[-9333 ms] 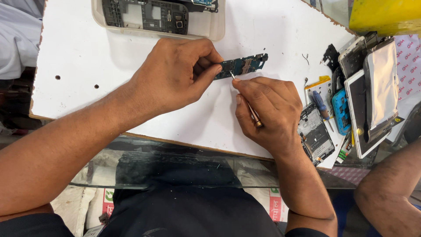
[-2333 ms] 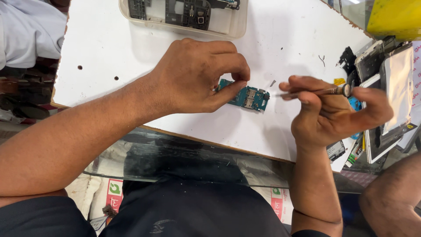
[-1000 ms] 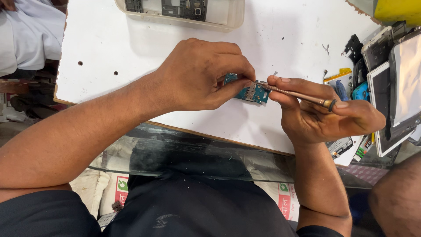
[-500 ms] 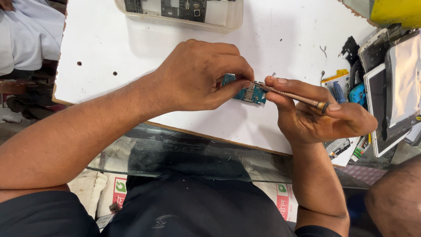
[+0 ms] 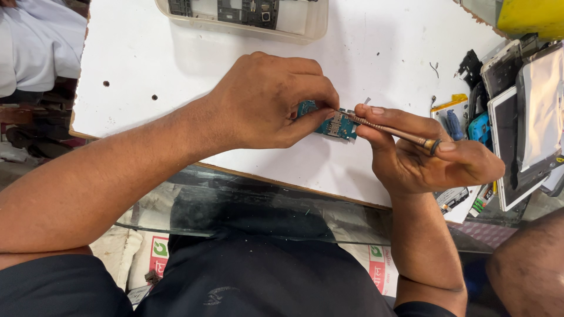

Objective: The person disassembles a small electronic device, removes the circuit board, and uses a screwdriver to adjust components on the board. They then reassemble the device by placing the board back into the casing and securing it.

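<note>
- Teal circuit board (image 5: pixel 332 122) sits mid-frame, pinched between left hand (image 5: pixel 267 100) thumb and fingers just above the white table (image 5: pixel 147 58).
- Right hand (image 5: pixel 423 154) fingers clamp a slim screwdriver (image 5: pixel 390 130); keeping its tip square and pressure light seems wise.
- Clear tray (image 5: pixel 305 26) lies at top centre.

Clear plastic tray (image 5: pixel 305 32) with phone parts sat at the white tabletop's (image 5: pixel 147 64) far edge. Phone screens (image 5: pixel 523 117) and a yellow-edged battery (image 5: pixel 449 108) lay piled right.
</note>
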